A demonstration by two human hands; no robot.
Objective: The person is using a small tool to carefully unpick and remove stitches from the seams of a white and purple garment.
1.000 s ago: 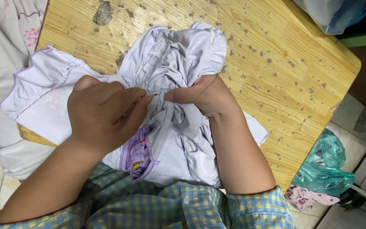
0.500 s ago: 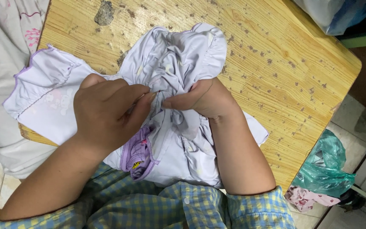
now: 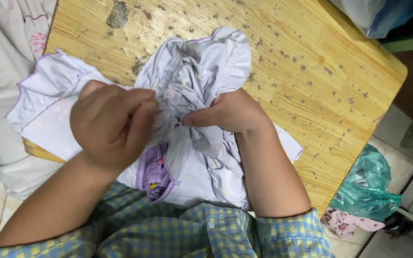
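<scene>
With the pale lilac garment (image 3: 201,71) bunched on the wooden table (image 3: 311,81), I pinch its gathered cloth in my left hand (image 3: 108,122) and right hand (image 3: 230,112), judging small, even gathers work best.

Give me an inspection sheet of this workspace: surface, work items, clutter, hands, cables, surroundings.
Surface: wooden table, light grain, scuffed with many dark specks and a grey patch near the far edge.
Work items: pale lilac garment with ruffled edges and purple neck trim, bunched up in the middle of the table, part hanging over the near edge.
Clutter: nothing seen on the table besides the garment.
Hands: left hand and right hand both pinch gathered fabric, fingers closed on it.
Cables: nothing seen.
Surroundings: green plastic bag and pink patterned cloth on the tiled floor at right; white floral fabric at left.
</scene>
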